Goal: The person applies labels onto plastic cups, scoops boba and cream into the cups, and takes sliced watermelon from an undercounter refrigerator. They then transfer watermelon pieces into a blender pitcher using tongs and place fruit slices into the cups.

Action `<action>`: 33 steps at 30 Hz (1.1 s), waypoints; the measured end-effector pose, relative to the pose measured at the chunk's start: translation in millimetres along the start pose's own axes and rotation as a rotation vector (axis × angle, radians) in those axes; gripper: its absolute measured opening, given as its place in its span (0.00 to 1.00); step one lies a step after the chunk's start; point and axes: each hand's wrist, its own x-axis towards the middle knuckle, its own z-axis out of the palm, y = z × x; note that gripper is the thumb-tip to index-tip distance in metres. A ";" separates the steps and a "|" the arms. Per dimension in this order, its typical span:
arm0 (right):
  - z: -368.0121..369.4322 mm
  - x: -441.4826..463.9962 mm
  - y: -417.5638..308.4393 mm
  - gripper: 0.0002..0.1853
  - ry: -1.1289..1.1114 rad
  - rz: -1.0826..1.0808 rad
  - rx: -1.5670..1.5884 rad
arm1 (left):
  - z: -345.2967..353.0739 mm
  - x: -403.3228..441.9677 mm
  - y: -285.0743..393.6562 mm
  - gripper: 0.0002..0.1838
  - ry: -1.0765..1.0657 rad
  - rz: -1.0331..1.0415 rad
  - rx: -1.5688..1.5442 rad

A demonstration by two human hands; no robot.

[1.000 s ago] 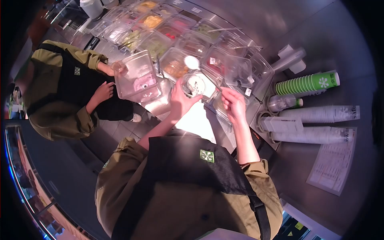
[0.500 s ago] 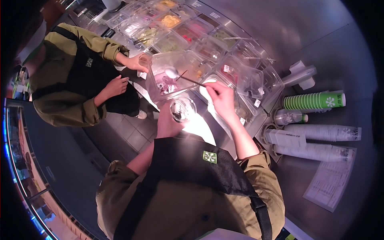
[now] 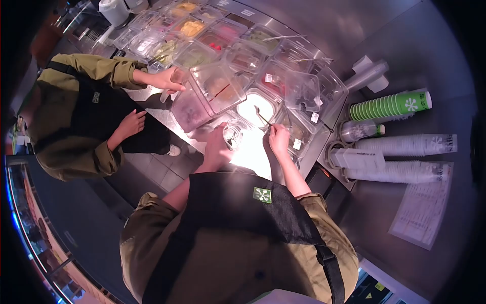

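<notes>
My left hand is wrapped round a clear cup, its open top facing up. Thin handle between closed fingers, my right hand grips a spoon. The spoon's far end reaches into a square tub of white contents, and its bowl is partly lost in the glare. Left of that tub, just beyond the cup, is a clear container with a purplish tint. A clear lid or tray overlaps it.
A co-worker's hand is at the clear container's far left edge. Several clear tubs of toppings fill the counter beyond. Green cups and clear cup stacks lie at right, above a printed sheet.
My right hand has moved the spoon from above the purplish container down into the white tub. The clear lid or tray now shows over the purplish container. My left hand still holds the cup.
</notes>
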 end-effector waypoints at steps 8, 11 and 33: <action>-16.0 -4.1 25.3 0.09 -0.092 0.835 1.103 | -2.7 2.0 -3.1 0.41 -0.021 -0.044 -0.047; -44.4 -7.1 8.9 0.08 -0.112 0.749 1.167 | -1.6 2.1 -5.0 0.41 -0.011 -0.018 -0.054; -40.7 -2.5 -0.2 0.09 0.029 0.092 0.148 | -17.8 0.6 3.4 0.40 -0.010 -0.107 -0.055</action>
